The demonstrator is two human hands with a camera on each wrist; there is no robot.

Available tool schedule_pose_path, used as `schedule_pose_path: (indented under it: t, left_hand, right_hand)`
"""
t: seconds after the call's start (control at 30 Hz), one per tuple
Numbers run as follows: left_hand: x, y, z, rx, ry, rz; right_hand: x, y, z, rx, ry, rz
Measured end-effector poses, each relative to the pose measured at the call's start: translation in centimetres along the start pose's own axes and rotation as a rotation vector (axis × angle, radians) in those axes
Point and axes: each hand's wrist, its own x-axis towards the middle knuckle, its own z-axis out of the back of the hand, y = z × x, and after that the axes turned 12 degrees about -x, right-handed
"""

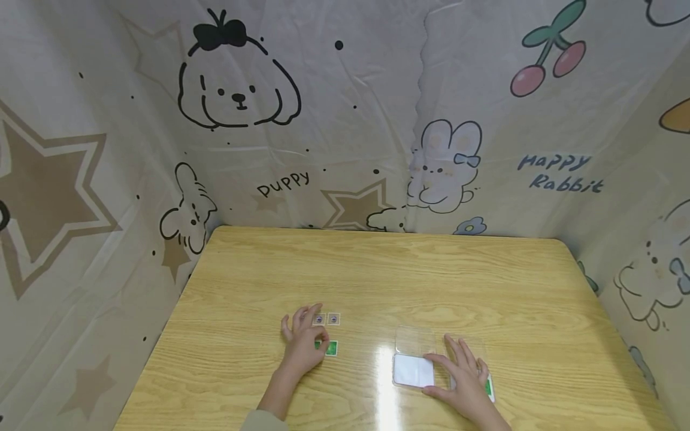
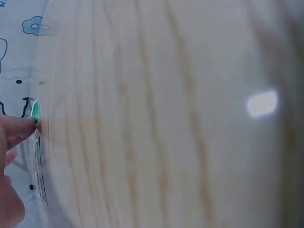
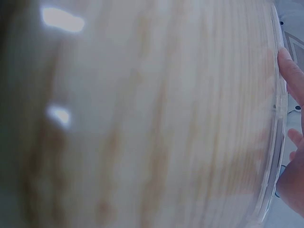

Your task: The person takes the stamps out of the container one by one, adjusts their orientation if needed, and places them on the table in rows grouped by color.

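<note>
My left hand (image 1: 304, 348) is over small square cards left of the table's middle. Its thumb and forefinger pinch a green card (image 2: 35, 110), which stands tilted in the left wrist view. Beside it lies another green card (image 1: 332, 348), and behind are two pale cards with a dark round print (image 1: 333, 319). My right hand (image 1: 465, 378) spans the right end of a clear plastic case (image 1: 412, 370) with a white inside, thumb at the near corner and forefinger at the far one. The case's clear lid (image 1: 415, 339) lies folded back.
Under and beyond my right hand is a second clear case, partly hidden, with a green card (image 1: 489, 388) at its right end. The wooden table (image 1: 377, 269) meets a printed cloth (image 1: 345, 131) at the back and sides. Light glares off the tabletop between the hands.
</note>
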Motion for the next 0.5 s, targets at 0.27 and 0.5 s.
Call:
schedule_pose_path:
  t: [0.27, 0.5]
  left_hand:
    - [-0.05, -0.2, 0.04, 0.003, 0.001, 0.017]
    - [-0.1, -0.17, -0.07, 0.022, -0.011, 0.013]
  right_hand:
    - [-0.11, -0.06, -0.09, 0.011, -0.004, 0.004]
    - [-0.14, -0.13, -0.14, 0.01, -0.004, 0.001]
